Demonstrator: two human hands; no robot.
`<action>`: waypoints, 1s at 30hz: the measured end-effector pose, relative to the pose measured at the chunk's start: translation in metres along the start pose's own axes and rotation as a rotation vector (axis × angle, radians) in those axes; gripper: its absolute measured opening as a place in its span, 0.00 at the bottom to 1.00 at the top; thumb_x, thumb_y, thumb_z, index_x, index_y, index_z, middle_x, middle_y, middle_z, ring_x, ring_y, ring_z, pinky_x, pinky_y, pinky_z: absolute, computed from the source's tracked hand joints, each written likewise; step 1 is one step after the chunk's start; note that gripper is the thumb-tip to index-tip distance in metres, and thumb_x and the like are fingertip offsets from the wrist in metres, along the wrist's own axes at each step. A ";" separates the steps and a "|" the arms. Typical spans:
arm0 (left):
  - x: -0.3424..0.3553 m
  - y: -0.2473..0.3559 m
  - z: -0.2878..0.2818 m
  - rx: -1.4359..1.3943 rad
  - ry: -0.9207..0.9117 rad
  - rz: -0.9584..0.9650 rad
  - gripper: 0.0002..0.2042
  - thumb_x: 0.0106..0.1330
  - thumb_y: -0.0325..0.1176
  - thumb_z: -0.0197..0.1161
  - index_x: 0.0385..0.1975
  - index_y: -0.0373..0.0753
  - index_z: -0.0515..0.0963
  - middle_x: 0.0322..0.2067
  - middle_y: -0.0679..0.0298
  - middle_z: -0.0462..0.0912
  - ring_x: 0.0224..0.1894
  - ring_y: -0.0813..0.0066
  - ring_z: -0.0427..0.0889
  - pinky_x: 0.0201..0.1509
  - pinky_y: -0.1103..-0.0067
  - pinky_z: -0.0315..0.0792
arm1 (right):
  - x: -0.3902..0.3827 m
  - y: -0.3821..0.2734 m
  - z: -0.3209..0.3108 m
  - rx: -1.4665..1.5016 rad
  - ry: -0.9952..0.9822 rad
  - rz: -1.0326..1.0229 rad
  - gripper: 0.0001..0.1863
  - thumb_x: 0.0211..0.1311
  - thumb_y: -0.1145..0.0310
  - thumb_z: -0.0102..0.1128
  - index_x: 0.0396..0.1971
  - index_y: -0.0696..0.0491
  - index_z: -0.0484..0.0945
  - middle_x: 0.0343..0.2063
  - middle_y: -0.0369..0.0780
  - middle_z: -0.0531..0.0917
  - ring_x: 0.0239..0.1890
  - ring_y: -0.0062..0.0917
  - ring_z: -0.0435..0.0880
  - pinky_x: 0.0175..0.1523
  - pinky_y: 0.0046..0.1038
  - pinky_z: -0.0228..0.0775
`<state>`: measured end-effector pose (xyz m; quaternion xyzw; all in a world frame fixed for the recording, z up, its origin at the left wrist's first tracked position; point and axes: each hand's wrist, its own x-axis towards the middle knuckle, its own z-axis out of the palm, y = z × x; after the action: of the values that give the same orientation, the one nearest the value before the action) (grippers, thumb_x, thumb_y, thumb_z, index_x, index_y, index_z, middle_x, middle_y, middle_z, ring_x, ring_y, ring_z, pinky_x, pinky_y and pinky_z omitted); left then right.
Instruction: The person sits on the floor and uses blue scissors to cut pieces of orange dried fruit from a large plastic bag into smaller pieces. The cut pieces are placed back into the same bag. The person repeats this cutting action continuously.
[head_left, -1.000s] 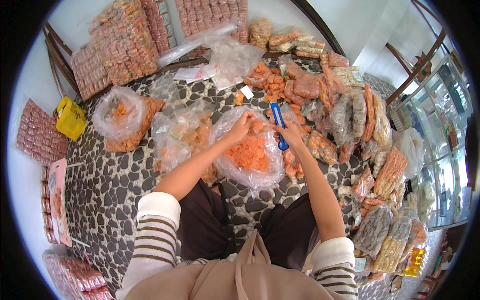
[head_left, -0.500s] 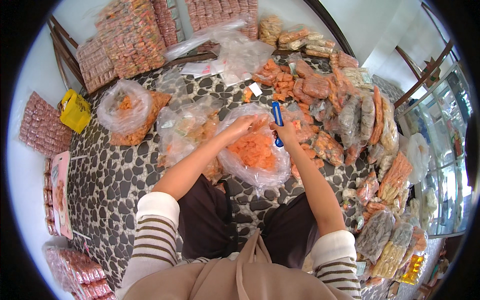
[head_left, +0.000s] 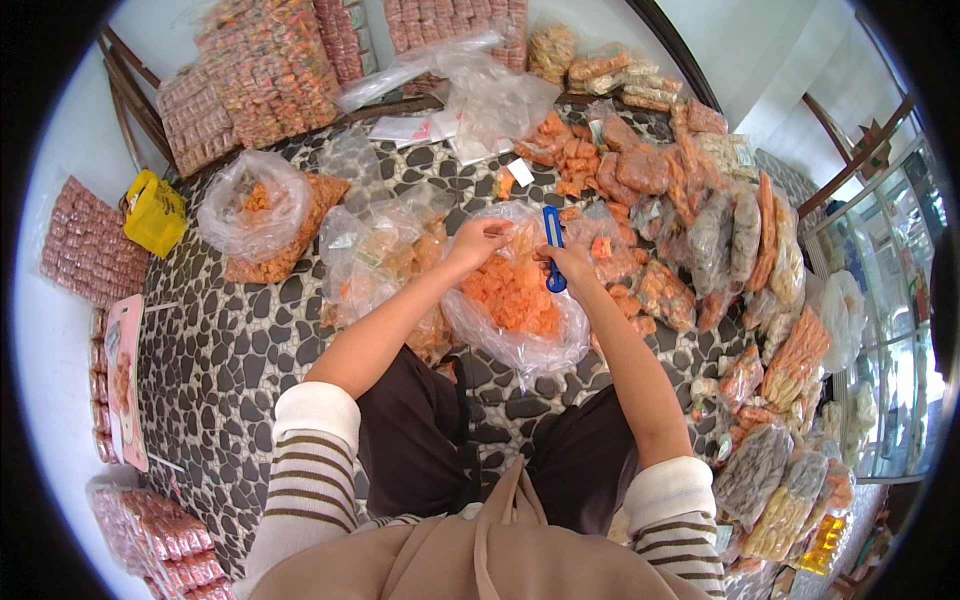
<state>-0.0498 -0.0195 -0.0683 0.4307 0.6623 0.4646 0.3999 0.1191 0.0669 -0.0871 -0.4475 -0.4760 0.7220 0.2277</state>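
Clear plastic bag point(head_left: 562, 347), one, mouth open, at frame centre; orange pieces point(head_left: 513, 297) inside. Right hand point(head_left: 568, 262), at bag's upper right, clamped round one blue tool point(head_left: 553, 228). Left hand point(head_left: 478, 242) over upper rim; fingers curled, grip on plastic cannot be told. One yellow bag point(head_left: 156, 215), upper left. Floor point(head_left: 235, 350): dark stone pattern, pale joints. Glass cabinet point(head_left: 885, 345), far right.

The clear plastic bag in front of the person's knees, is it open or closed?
Open. The clear plastic bag has its mouth spread wide, showing the orange pieces inside.
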 end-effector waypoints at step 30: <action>-0.024 -0.008 -0.042 1.475 0.570 0.240 0.09 0.54 0.33 0.55 0.33 0.36 0.73 0.33 0.57 0.72 0.40 0.62 0.70 0.41 0.67 0.66 | 0.004 0.013 -0.060 -0.365 0.062 -0.032 0.10 0.59 0.66 0.50 0.36 0.56 0.72 0.24 0.37 0.78 0.19 0.18 0.75 0.21 0.19 0.66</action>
<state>-0.0826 -0.0552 -0.0626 0.5172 0.8248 0.0389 -0.2252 0.1699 0.0927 -0.1093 -0.4957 -0.5990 0.6057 0.1688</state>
